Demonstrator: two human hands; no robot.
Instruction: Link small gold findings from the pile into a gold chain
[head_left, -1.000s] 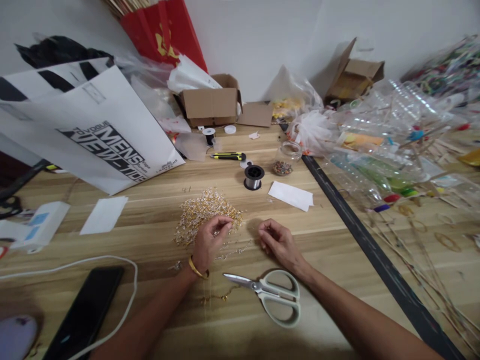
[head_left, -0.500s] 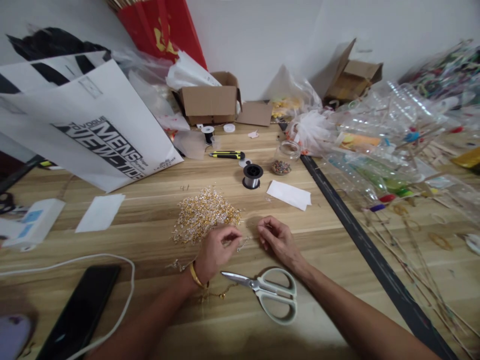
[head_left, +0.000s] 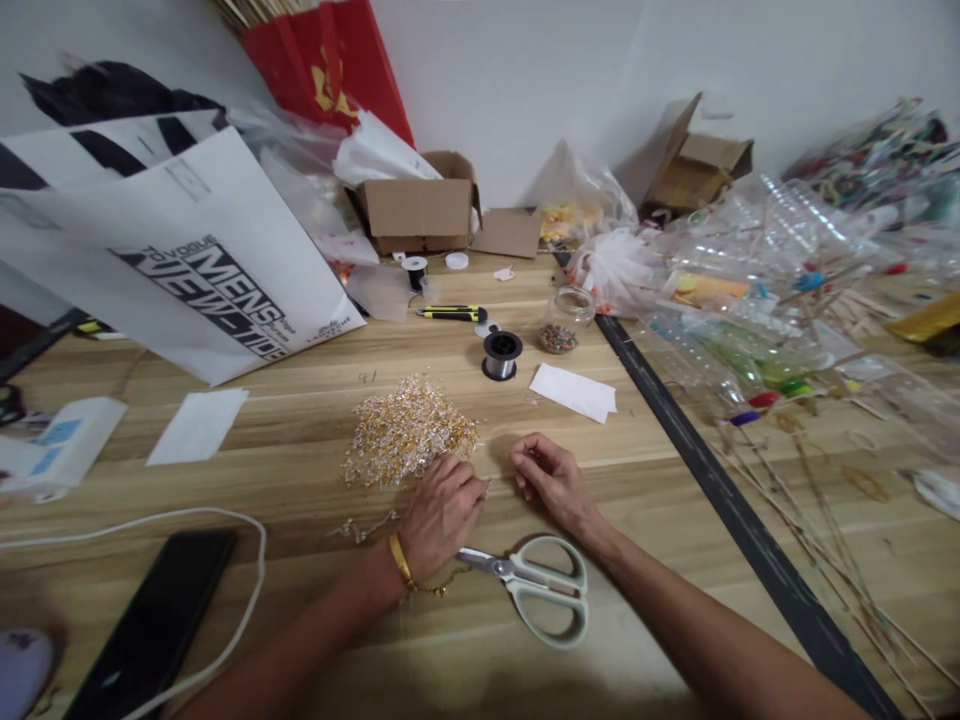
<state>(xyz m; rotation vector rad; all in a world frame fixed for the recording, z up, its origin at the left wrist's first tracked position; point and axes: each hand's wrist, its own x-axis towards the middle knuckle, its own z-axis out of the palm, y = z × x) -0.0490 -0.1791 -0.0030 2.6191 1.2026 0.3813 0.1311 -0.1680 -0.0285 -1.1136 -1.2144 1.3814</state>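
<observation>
My left hand (head_left: 448, 508) is palm down with its fingers curled, at the near edge of a pile of small gold and clear beads (head_left: 409, 428). A bit of a beaded strand shows at its fingertips, and a beaded strand (head_left: 367, 525) lies on the table by its wrist. Across a small gap, my right hand (head_left: 553, 482) rests on its side, thumb and forefinger pinched together; anything in that pinch is too fine to make out. Scissors (head_left: 551, 590) with pale handles lie below both hands, their blade tips under my left hand. A gold chain (head_left: 442, 585) lies beside them.
Beyond the hands are a spool of wire (head_left: 501, 356), folded white paper (head_left: 574, 390), a jar of beads (head_left: 562, 325) and a yellow-black cutter (head_left: 452, 314). A phone (head_left: 154, 620) and white cable lie left. Plastic bottles (head_left: 720, 350) crowd the right, past a black strip (head_left: 675, 420).
My left hand has rolled palm down and its fingers have closed further, covering most of the strand that showed between the hands. My right hand keeps its pinch almost in place.
</observation>
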